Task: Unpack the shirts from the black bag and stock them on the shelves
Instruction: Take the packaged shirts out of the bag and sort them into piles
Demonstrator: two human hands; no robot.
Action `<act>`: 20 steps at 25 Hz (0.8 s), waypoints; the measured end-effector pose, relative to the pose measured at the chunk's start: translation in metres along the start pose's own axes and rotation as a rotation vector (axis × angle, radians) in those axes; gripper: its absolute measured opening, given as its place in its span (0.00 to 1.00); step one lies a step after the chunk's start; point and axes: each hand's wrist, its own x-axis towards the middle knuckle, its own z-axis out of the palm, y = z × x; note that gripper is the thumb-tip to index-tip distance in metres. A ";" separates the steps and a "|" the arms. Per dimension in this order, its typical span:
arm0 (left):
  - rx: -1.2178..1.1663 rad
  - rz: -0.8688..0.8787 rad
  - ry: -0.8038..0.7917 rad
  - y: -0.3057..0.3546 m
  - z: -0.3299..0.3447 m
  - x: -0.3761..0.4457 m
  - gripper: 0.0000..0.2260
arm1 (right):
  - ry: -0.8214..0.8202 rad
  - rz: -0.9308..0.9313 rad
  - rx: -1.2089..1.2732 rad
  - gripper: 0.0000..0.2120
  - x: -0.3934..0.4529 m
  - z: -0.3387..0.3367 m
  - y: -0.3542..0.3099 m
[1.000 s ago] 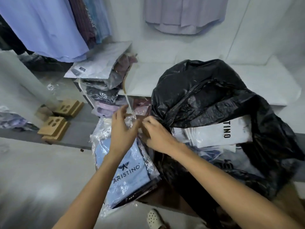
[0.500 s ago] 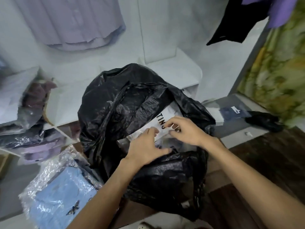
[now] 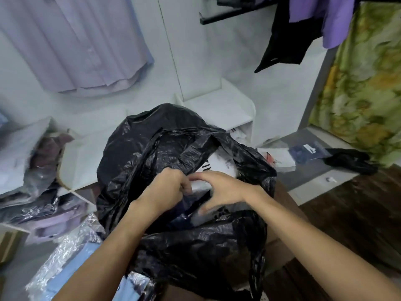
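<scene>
Both hands have gone deeper into the mouth of the black bag (image 3: 173, 153) since half a second ago. Left hand (image 3: 165, 187) has its fingers curled, gripping what seems to be a wrapped shirt (image 3: 201, 183); the view is blurred. Right hand (image 3: 219, 187) spreads relaxed fingers over the packages. Wrapped shirts (image 3: 50, 216) lie on the shelf (image 3: 76, 166) at the left edge, a light blue package (image 3: 71, 263) below.

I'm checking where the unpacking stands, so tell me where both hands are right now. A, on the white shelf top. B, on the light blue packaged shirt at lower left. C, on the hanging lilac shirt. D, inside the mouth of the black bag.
D: the left hand and right hand meet in the open mouth of the black bag, on the packaged shirts inside.
</scene>
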 end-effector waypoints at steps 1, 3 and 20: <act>-0.014 0.043 0.048 0.004 -0.017 -0.003 0.17 | -0.007 -0.012 0.030 0.42 0.008 0.004 -0.006; -0.077 0.100 0.193 0.014 -0.053 -0.007 0.17 | 0.093 -0.017 0.160 0.30 0.020 0.011 -0.017; -1.420 -0.153 0.657 -0.009 -0.040 -0.017 0.09 | 0.794 0.036 0.553 0.32 0.045 -0.065 -0.070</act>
